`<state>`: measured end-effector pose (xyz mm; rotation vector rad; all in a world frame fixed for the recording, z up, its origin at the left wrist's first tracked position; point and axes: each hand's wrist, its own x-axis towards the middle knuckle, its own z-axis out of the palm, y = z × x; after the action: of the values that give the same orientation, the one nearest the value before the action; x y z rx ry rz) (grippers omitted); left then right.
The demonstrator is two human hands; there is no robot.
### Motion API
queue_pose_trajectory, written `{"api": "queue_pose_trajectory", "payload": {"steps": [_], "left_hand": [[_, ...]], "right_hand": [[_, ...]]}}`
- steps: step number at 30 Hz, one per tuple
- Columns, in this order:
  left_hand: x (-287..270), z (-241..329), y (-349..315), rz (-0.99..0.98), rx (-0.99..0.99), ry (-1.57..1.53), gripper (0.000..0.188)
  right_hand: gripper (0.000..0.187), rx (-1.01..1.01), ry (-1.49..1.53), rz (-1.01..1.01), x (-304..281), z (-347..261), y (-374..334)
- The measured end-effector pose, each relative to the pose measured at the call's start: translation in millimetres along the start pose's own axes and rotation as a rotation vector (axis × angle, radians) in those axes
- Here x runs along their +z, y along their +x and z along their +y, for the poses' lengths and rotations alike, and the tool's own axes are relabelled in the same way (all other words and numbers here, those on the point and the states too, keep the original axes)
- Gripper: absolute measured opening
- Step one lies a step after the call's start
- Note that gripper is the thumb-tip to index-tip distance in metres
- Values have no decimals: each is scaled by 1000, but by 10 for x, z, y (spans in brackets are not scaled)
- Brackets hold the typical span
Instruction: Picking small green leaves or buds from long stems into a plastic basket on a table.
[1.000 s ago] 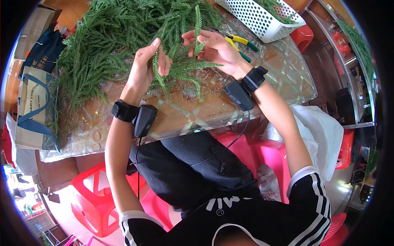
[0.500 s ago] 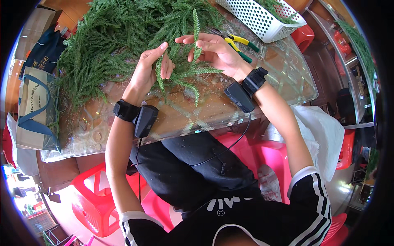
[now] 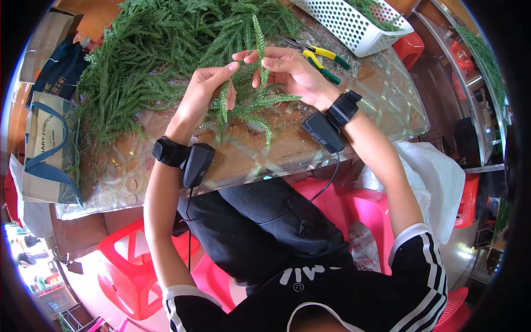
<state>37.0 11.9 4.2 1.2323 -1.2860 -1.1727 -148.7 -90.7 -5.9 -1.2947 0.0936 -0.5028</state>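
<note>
Past the open table edge (image 3: 238,178), left fingers (image 3: 223,72) and right fingers (image 3: 280,65) hold green sprigs (image 3: 259,37).

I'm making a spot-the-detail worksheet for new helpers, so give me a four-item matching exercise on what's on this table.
Column one
1. Upright sprig
2. Pliers
3. Basket
4. Carrier bag

Column two
A. White, with many holes
B. Green, seen across the right hand
C. Blue handles, at the left of the picture
D. Yellow and green handles

Pairs: 1-B; 2-D; 3-A; 4-C
</note>
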Motion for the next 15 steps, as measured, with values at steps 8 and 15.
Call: {"api": "queue_pose_trajectory", "payload": {"steps": [8,15], "left_hand": [[39,27,-21,0,11,9,45],[21,45,-25,-26,-10,7,40]], "right_hand": [[19,14,79,46,15,20,3],[18,30,81,71,45,-1,-8]]}}
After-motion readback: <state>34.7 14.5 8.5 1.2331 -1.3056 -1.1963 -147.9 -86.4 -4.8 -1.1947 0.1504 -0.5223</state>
